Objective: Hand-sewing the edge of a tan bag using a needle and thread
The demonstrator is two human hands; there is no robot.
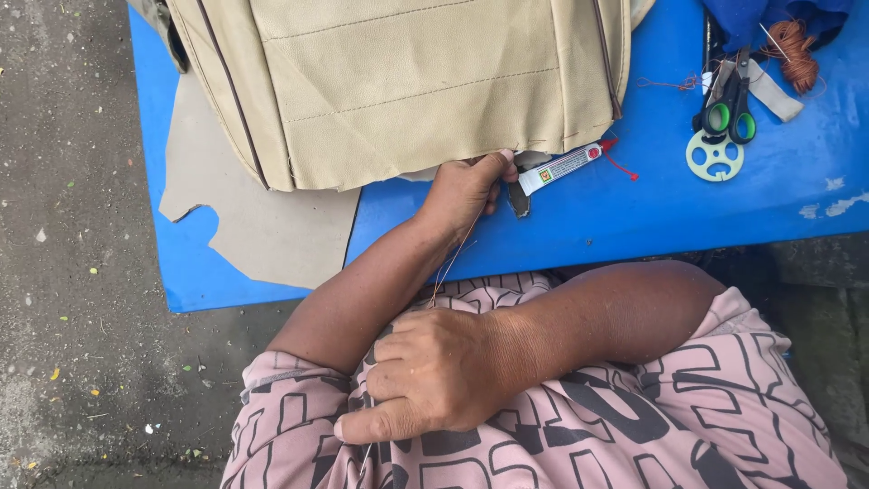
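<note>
A beige stitched seat cover (407,81) lies on a blue table (652,208). My left hand (466,188) pinches the cover's near edge, thumb on top. My right hand (425,385) is drawn back against my patterned pink shirt, fingers closed on a thin thread (450,258) that runs taut from the cover's edge down to it. A fine needle-like tip pokes out below that hand; I cannot tell exactly what it is.
A white glue tube with a red cap (563,167) lies right of my left hand. Green-handled scissors (730,107), a pale green ring tool (714,157) and an orange thread bundle (796,51) sit at the right. A flat beige cut sheet (262,226) overhangs the table's left.
</note>
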